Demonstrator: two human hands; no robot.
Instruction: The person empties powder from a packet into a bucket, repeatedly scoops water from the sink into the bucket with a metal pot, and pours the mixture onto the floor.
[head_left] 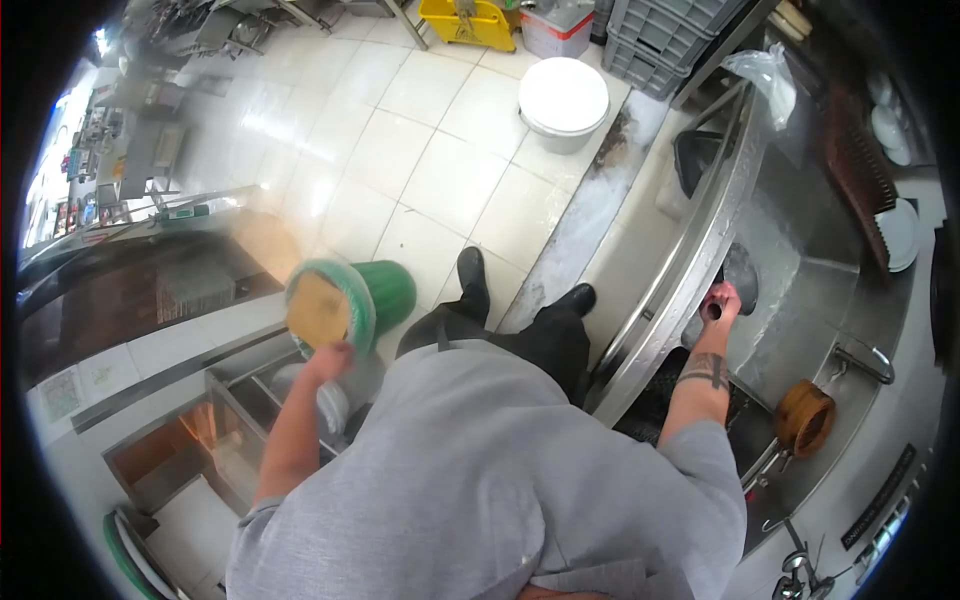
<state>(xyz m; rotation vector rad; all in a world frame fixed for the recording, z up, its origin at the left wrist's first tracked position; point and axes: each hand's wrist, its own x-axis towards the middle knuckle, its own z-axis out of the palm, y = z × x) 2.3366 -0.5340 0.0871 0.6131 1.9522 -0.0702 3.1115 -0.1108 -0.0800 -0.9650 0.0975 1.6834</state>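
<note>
My left hand is at the near rim of a green bin with a pale green liner. Motion smears its fingers, so whether they grip anything is unclear. In the bin's mouth shows a flat tan piece, perhaps cardboard. On my other side, my right hand is closed round a dark, round-ended handle over the metal sink. Next to those fingers is a grey, rounded metal vessel, partly hidden, which looks like a pan.
A white lidded bucket stands on the tiled floor, near stacked grey crates and a yellow mop bucket. A brown wooden round and a tap are along the sink's right side. Metal shelving is at my left.
</note>
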